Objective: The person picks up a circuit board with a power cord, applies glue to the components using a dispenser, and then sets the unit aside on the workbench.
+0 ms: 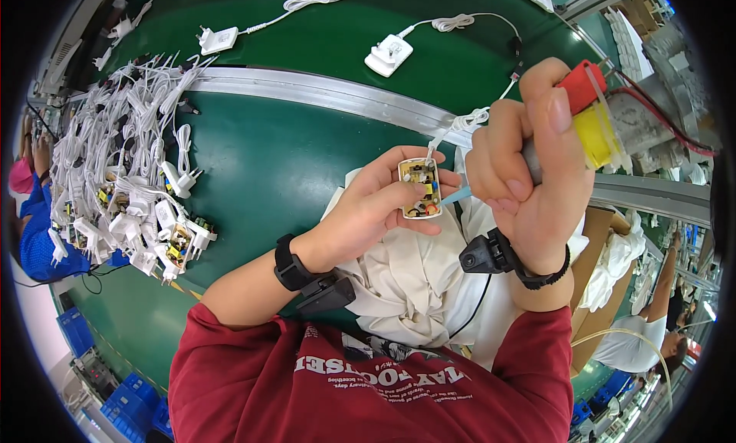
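My left hand (364, 213) holds an opened white power adapter (421, 204), its thumb lying over the circuit board inside. Small yellow, blue, red and black parts show on that board. A white cable (469, 121) leaves the adapter's top end. Closed around a glue dispenser (596, 132) with red and yellow parts, my right hand (529, 155) is raised to the right. The dispenser's blue tapered nozzle (458, 196) reaches the board's lower right corner; whether it touches cannot be seen. My right thumb is up beside the red part.
Several white adapters with bundled cables (126, 167) are heaped at the left. Two closed adapters, one nearer (389, 55) and one farther left (218, 40), lie beyond the metal rail (307, 88). White cloth (399, 282) lies below my hands. A cardboard box (594, 266) stands right. Other people are at both sides.
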{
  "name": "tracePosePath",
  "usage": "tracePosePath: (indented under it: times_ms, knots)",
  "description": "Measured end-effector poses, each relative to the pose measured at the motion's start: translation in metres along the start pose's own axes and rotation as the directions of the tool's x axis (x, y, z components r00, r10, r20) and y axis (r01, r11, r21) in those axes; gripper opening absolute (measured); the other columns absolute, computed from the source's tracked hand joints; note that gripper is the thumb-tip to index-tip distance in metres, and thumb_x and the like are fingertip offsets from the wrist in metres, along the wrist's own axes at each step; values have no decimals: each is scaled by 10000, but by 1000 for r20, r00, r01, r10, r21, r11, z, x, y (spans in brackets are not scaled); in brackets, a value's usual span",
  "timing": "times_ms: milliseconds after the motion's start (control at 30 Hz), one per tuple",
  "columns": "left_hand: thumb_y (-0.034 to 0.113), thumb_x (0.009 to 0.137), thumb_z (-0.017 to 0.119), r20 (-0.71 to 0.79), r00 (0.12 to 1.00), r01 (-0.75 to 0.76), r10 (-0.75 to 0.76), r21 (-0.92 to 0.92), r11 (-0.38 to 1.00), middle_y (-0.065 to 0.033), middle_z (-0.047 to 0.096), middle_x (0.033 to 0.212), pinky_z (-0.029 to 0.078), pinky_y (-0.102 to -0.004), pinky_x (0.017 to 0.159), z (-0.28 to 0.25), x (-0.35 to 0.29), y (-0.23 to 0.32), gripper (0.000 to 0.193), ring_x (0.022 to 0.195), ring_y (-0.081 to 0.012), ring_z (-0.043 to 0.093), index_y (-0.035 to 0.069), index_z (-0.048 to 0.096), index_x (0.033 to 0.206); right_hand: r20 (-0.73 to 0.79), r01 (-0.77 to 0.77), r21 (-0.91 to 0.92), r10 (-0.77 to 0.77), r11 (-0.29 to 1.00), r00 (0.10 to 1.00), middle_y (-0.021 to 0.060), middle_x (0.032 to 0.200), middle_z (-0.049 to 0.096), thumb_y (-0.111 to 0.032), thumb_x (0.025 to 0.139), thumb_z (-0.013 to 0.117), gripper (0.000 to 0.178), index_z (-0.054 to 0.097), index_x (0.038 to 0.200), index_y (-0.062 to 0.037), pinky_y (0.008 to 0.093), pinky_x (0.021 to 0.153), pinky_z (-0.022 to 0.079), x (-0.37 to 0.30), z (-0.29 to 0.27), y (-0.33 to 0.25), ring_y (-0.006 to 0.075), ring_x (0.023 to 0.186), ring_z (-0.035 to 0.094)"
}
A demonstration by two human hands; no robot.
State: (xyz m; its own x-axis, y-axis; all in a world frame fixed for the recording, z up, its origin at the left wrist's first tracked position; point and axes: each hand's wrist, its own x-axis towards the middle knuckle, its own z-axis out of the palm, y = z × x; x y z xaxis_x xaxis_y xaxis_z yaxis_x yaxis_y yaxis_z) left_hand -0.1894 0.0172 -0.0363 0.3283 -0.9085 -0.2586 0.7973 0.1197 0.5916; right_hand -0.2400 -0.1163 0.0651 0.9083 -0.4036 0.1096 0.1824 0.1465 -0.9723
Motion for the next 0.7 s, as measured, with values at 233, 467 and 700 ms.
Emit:
tracePosePath:
  times_ms: [233, 467, 700]
  knots:
    - [80, 903, 462, -5, 1000, -6, 6, -13, 1000, -157, 535, 1248, 557, -344, 815, 0, 1, -1, 395, 1137, -223, 555, 45, 374, 1286, 13, 15, -26, -15, 1000, 1000, -41, 473, 292, -382, 991, 363, 283, 364, 928, -107, 222, 363, 205, 0, 0, -3, 49, 366, 236]
    - [157, 935, 449, 51, 999, 20, -13, -132, 991, -146, 494, 1270, 521, -395, 892, 2, 1, -4, 392, 1178, -220, 515, 27, 359, 1294, 66, 18, -38, -16, 999, 998, -38, 486, 302, -394, 990, 360, 287, 346, 950, -110, 218, 365, 223, -1, 0, -2, 53, 370, 255]
    - [173, 947, 432, 108, 994, 20, 1, -191, 981, -127, 482, 1248, 484, -431, 947, 2, 1, -8, 402, 1176, -215, 507, 21, 333, 1305, 154, -21, 54, 12, 998, 988, -35, 488, 306, -394, 988, 363, 275, 331, 932, -127, 217, 363, 242, -6, -4, 9, 57, 368, 268]
